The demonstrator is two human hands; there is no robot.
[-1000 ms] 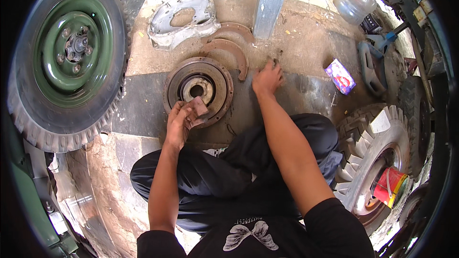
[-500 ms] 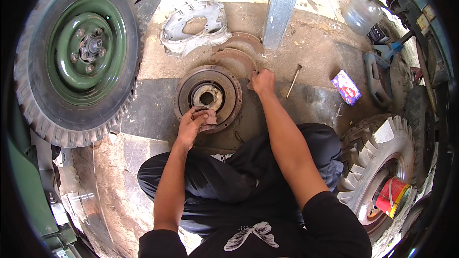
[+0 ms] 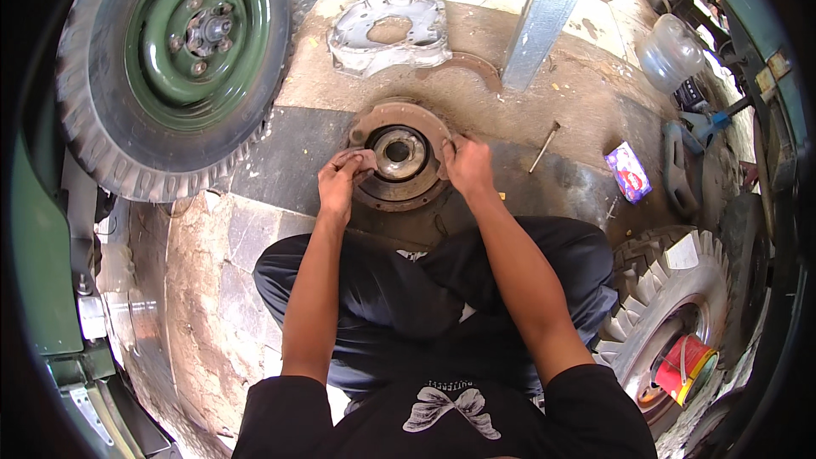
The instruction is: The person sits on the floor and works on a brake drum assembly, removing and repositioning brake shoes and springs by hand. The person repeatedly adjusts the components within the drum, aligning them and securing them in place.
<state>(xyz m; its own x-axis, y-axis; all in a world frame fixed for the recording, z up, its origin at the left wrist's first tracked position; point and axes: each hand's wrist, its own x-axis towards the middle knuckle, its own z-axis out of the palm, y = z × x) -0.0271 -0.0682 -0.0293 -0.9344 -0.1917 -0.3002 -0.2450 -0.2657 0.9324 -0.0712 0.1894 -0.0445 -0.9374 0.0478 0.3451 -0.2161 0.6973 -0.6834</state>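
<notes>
On the floor in front of me lies a round metal drum-like part with a bolt-hole rim and a central hub. A rusty, curved half-ring plate rests over its far side. My right hand is closed on the plate's right end. In my left hand, a small folded pinkish-brown piece, like sandpaper, is pinched between thumb and fingers. It is at the left of the hub, near the plate's left end; whether it touches the plate I cannot tell.
A pale metal housing and another rusty half-ring lie farther off, beside a metal post. A large green-rimmed wheel stands left. To the right are a brush, purple packet, tyre and red tin.
My right hand has brought the half-ring plate nearer, from the floor beyond onto the round part. My left hand still holds the folded piece, now beside the hub. The view has shifted.
</notes>
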